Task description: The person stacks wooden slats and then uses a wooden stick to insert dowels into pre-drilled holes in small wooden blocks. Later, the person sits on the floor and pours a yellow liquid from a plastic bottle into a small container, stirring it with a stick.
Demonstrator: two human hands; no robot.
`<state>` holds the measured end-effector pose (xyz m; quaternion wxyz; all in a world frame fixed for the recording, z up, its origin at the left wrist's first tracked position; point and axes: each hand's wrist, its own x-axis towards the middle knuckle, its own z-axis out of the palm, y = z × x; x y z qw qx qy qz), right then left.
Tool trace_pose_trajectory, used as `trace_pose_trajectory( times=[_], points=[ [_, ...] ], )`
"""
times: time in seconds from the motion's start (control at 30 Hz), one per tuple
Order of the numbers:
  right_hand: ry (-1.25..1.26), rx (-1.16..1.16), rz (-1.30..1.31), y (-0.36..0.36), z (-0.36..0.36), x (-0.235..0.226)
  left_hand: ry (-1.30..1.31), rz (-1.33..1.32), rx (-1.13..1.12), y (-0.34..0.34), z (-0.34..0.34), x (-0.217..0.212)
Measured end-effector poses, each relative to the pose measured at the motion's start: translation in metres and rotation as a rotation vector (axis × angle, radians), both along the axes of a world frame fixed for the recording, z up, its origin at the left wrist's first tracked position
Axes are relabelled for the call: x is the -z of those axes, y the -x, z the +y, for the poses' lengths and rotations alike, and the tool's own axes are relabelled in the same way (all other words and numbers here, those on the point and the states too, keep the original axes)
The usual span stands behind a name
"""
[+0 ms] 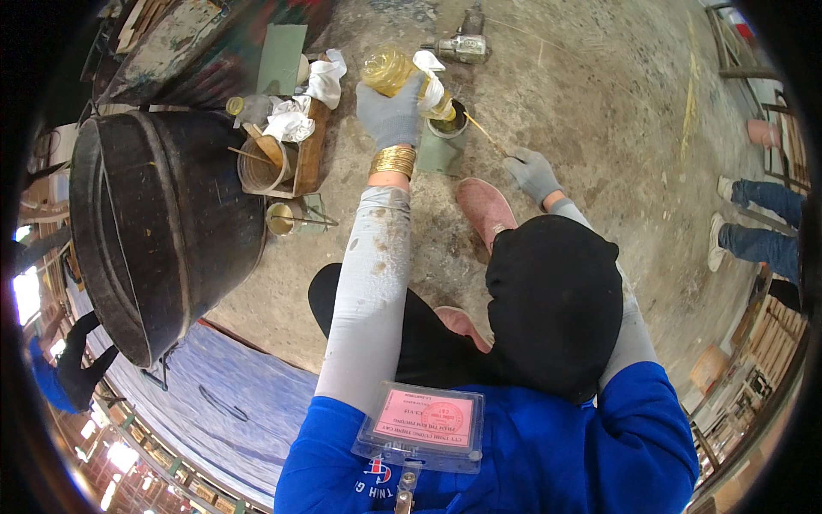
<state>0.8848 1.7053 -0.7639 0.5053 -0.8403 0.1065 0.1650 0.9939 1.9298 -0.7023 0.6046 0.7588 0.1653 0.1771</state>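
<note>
My gloved left hand (390,118) is wrapped around a clear plastic bottle (385,68) of yellow liquid. The bottle lies tilted, its neck pointing down right at a small dark-looking cup (449,127). A white rag (433,81) is against the bottle near its neck. Between the fingers of my gloved right hand (533,174) is a thin stick (484,133), whose far end reaches the cup's rim. The cup stands on a grey-green sheet (438,156) on the floor. Whether liquid is flowing cannot be made out.
A big black tub (184,223) stands at left. Beside it are a container with brushes (261,167), a small cup (281,219), white rags (291,120) and another bottle (250,109). A metal power tool (462,49) lies ahead. Another person's legs (766,223) show at right.
</note>
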Motion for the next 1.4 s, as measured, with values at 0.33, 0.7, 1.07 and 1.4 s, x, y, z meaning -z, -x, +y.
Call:
trace_pose_trajectory(
  times=[0.33,0.7,1.07,1.4],
  points=[
    [-0.107,0.080,0.135,0.002,0.001,-0.004,0.055,0.031,-0.021,-0.004,0.004,0.010],
    [-0.012,-0.011,0.028,0.002,-0.004,0.005,0.123,0.024,-0.040,-0.004,0.006,0.009],
    [0.136,-0.244,-0.159,0.003,-0.013,0.020,0.148,0.056,-0.065,-0.005,0.007,-0.002],
    [0.134,-0.174,0.045,0.003,-0.009,0.019,0.043,0.079,-0.055,-0.006,0.010,0.004]
  ],
)
